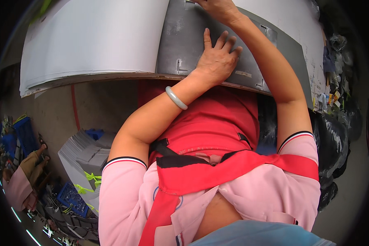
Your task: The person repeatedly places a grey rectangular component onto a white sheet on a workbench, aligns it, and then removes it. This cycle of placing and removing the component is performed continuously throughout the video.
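Head view: grey board (pixel 180 45) right of white sheet stack (pixel 94 37), near edge facing red apron (pixel 209 119). Left hand (pixel 218 59) released, spread on board; open surface leftward. Right hand (pixel 220 10) cropped at upper view edge; grip cannot be told.

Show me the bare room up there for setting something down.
Bare: the white sheets, left of the dark grey sheeting, and the pale surface to its right, with clear plastic beyond. Crowded: the sheeting itself, with the left hand spread on it and the right forearm crossing above.
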